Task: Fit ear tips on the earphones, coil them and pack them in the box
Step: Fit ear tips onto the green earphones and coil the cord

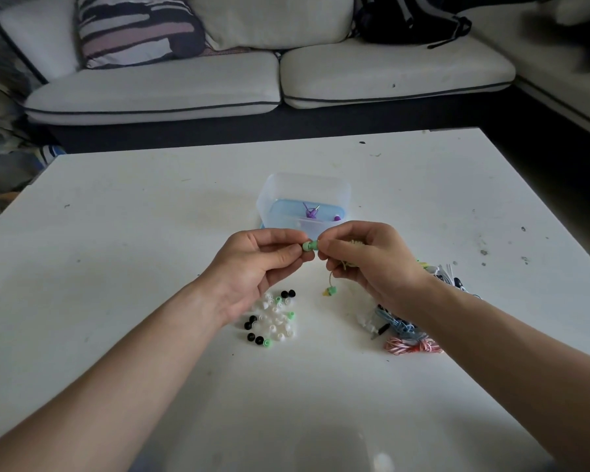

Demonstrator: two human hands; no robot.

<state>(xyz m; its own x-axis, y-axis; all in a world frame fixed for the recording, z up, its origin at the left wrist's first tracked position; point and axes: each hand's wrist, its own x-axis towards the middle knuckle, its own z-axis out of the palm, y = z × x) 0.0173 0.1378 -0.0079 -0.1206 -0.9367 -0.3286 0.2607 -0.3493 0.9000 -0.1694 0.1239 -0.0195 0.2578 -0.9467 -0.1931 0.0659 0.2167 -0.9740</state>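
Above the white table (150, 233), my left hand (252, 267) pinches a green ear tip (309, 246) against an earbud pinched by my right hand (365, 264). That hand also holds the yellow-green cord, bunched in the palm. The second earbud (330, 291) of the pair dangles below on its cord. A clear plastic box (304, 202) with a blue bottom stands just behind my hands and holds purple earphones (311, 211).
Loose white, black and green ear tips (273, 318) lie scattered under my left wrist. A pile of other earphones (409, 332), blue, red-white and black, sits under my right forearm. A pale sofa (252, 83) runs behind the table.
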